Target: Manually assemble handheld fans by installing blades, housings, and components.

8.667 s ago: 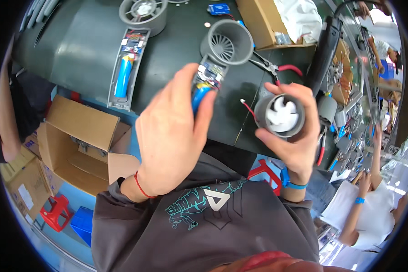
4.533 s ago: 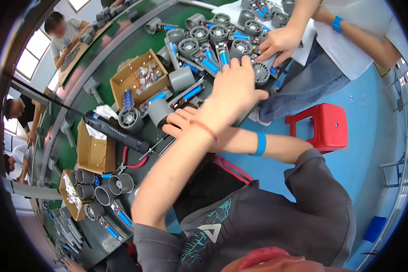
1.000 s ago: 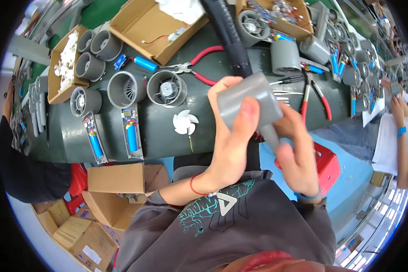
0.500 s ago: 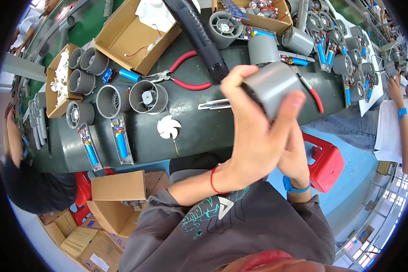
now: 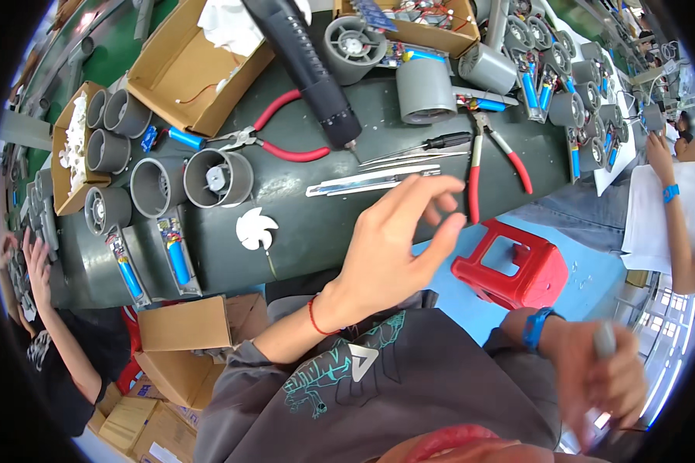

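Note:
My left hand point(image 5: 401, 247) is held above the front edge of the dark green table with fingers apart and curved, holding nothing. At the lower right my right hand point(image 5: 598, 378), smeared by motion, is closed around a grey piece point(image 5: 605, 339). Only a rounded end of that piece shows, and I cannot make out the rest. Just beyond my left hand lie a slim metal-and-blue tool point(image 5: 371, 181), a black-handled screwdriver point(image 5: 440, 143) and red-handled pliers point(image 5: 475, 174). A white fan blade point(image 5: 255, 229) rests on the table to the left.
Grey cylindrical housings point(image 5: 426, 91) stand across the table. Circuit strips with blue batteries point(image 5: 179, 258) lie at the front left. A black electric screwdriver point(image 5: 309, 77) hangs over more red-handled pliers point(image 5: 274, 131). A red stool point(image 5: 544, 278) is below the edge; people work at both sides.
The grey cylindrical housing has left my left hand, which is now empty. My right hand has moved from beside it to the lower right. The whole view has shifted slightly.

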`<state>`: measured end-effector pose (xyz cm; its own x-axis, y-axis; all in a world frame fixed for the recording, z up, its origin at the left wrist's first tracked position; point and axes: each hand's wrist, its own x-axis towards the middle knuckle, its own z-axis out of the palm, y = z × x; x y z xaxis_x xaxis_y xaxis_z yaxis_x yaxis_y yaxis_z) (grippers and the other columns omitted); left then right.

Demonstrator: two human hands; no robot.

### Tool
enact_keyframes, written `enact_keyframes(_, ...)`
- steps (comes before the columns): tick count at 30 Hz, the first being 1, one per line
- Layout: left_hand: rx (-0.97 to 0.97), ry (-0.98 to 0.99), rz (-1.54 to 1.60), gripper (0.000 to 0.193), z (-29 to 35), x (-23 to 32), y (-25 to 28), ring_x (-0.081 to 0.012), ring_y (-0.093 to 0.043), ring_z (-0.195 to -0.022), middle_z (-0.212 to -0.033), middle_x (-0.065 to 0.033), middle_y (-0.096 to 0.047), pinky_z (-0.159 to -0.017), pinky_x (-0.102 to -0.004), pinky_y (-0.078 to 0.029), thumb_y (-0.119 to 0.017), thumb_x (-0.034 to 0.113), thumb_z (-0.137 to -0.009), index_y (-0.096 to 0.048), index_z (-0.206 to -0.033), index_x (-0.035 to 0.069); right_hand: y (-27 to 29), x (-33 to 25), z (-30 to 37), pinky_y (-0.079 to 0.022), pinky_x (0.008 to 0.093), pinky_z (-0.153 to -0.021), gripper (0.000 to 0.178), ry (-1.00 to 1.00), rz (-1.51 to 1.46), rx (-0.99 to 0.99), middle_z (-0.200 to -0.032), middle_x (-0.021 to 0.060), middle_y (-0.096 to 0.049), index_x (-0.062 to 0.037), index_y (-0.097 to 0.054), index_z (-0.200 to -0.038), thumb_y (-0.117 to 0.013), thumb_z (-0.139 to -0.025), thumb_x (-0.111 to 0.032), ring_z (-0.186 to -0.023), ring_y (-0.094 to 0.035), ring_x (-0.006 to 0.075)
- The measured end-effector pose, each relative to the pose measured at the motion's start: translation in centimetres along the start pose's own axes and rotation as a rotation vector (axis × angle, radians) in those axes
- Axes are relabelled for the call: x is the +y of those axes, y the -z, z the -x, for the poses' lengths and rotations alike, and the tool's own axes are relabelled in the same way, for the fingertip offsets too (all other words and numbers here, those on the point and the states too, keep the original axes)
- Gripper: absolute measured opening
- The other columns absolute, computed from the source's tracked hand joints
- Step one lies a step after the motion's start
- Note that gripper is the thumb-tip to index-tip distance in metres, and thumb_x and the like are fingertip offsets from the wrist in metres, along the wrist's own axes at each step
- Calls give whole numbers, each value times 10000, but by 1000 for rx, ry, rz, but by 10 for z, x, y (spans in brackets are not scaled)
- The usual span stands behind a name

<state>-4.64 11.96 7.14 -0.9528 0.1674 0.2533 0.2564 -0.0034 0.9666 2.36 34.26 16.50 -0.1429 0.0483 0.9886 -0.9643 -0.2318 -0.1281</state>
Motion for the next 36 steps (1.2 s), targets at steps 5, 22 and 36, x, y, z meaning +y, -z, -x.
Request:
enact_keyframes(5,-104,7,-51,168,0,-11,-9,-41,-475,-531,-720,-14,-574,-460,-210,-357,-614,-18,-845,-627,-1008,19,-14,14,-11,-438,205,-659,280,-147,91,-87,-847,28,-578,-116,-591,-1068,-524,-895,-326,-728,-575,139)
enact_keyframes(22,-182,153,-193,126,3,-8,-6,-77,-428,-450,-588,-34,-498,-423,-236,-334,-634,-14,-832,-628,-952,27,68,-13,-43,-372,249,-696,410,-271,201,-176,-988,11,-505,-118,-546,-1160,-602,-857,-388,-827,-465,150)
enact_keyframes(36,-163,178,-215,90,-1,-12,-19,-44,-403,-448,-544,1,-460,-419,-224,-296,-631,-9,-835,-641,-919,23,228,154,-39,-464,280,-697,319,-868,493,21,-994,78,-560,-89,-539,-1144,-482,-973,-353,-810,-563,161)
